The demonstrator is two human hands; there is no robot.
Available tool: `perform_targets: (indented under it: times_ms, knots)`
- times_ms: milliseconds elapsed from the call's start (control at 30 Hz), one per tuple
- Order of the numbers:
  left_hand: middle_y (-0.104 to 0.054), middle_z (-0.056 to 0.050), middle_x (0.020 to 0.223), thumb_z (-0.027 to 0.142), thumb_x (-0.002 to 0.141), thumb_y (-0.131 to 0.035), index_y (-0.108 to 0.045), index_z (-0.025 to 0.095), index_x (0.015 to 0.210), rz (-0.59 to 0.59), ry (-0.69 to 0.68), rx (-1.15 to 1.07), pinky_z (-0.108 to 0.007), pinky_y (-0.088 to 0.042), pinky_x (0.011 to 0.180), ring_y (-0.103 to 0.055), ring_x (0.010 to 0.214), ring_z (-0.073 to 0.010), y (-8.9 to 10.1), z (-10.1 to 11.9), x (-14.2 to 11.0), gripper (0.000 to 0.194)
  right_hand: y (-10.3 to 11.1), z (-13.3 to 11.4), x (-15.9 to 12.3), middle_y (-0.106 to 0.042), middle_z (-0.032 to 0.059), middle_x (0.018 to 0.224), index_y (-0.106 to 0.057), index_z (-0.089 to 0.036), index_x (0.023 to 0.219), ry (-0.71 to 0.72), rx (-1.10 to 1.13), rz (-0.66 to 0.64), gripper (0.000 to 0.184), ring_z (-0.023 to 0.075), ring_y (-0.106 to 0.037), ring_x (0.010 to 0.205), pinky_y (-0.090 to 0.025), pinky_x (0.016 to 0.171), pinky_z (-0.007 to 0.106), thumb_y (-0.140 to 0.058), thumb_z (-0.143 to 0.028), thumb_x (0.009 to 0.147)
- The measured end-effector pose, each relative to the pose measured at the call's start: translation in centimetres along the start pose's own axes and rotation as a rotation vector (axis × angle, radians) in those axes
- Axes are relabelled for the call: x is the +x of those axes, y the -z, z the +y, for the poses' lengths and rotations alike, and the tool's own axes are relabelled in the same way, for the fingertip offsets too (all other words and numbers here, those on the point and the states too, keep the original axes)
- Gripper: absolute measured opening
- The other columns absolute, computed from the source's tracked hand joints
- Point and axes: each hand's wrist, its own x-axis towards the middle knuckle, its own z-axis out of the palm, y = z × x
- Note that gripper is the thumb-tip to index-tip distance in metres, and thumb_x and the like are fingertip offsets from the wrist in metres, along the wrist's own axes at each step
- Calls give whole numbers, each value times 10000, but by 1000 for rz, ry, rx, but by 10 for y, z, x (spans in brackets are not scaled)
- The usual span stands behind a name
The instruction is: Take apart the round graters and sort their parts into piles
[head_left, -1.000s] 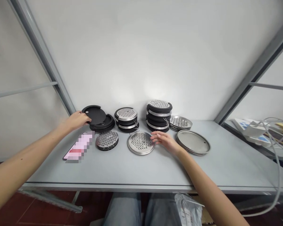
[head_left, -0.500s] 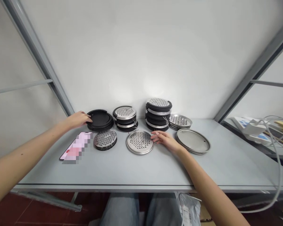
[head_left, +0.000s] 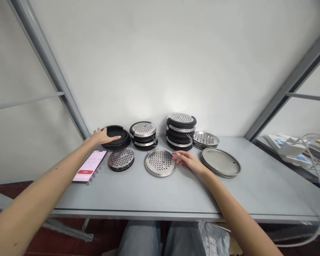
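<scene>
On the grey metal surface, L hand lies spread, palm down, over a low stack of round black plastic dishes, not pinching. R hand is relaxed, nothing gripped, its fingertips at the rim of a round perforated steel disc. Risks: pressing unevenly could slide the top dish off the stack. The tall stack of black-and-steel round containers looks top-heavy, so a knock from R wrist could tip it. A lit smartphone sits just by L forearm, easily nudged. The top dish looks open & dark inside, no contents visible; containers are topped w/ perforated steel lids, contents can't tell.
</scene>
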Motion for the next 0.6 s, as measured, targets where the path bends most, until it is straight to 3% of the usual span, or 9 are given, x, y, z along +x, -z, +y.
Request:
perform_targets:
  times_ms: [100, 167, 233, 433, 600]
  knots:
    - [-79, -257, 1559, 958, 475, -430, -204, 146, 1504, -52, 54, -2, -669, -190, 1049, -79, 1402, -512, -6, 18, -2, 1330, 0, 1, 0, -697, 83, 981, -660, -180, 1053, 3, -2, 0, 455, 140, -610, 741, -502, 749, 317, -654, -542, 778]
    - [-36, -250, 1566, 961, 438, -449, -174, 144, 1511, -80, 53, 15, -698, -126, 1051, -23, 1402, -519, -9, 27, -3, 1376, 0, 1, 0, -696, 79, 983, -660, -182, 1055, 2, -8, 1, 455, 135, -606, 738, -498, 748, 309, -654, -542, 778]
    - [-48, -254, 1563, 952, 414, -478, -182, 139, 1508, -97, 63, 27, -696, -132, 1051, -33, 1397, -527, -10, 32, -2, 1394, 0, 1, 0, -694, 78, 988, -656, -181, 1063, 4, -12, -3, 466, 130, -599, 735, -494, 747, 302, -654, -547, 775]
    - [-166, -250, 1541, 912, 394, -551, -355, 182, 1453, -124, 55, 22, -613, -310, 1012, -209, 1348, -541, -5, 33, -2, 1301, -1, 1, 1, -690, 83, 989, -656, -176, 1059, 9, -43, -8, 496, 136, -595, 729, -498, 742, 313, -656, -570, 759]
    - [-282, -230, 1506, 917, 419, -534, -440, 226, 1416, -115, 23, -1, -621, -342, 966, -295, 1291, -566, -6, 29, -1, 1217, -1, 1, 1, -689, 86, 986, -659, -176, 1056, 17, -57, 4, 496, 138, -594, 722, -503, 738, 322, -658, -571, 755]
